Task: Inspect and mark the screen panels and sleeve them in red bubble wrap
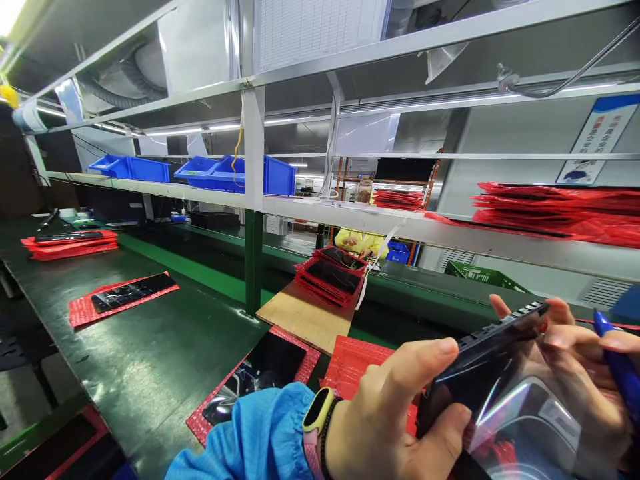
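My left hand [385, 410] grips the left side of a black display panel [487, 363] by its edge, with the thumb on the glossy face. The panel is tilted, and a row of small notches or clips shows along its upper edge. A clear film [530, 417] hangs over the panel's face, partly lifted and reflecting light. At the panel's right side, my right hand [585, 373] pinches near the corner while also holding a blue pen [620, 367]. Exactly what the right fingertips pinch is partly hidden. Below lies a black panel [275, 360] on red bubble wrap.
A wooden board [305, 310] carries stacked panels in red bags [333, 273]. Another panel [133, 293] and a red stack [70, 245] lie on the green table [145, 373]. Blue bins [235, 175] and more red bags [555, 210] sit on the shelf. A yellow-sleeved person works beyond.
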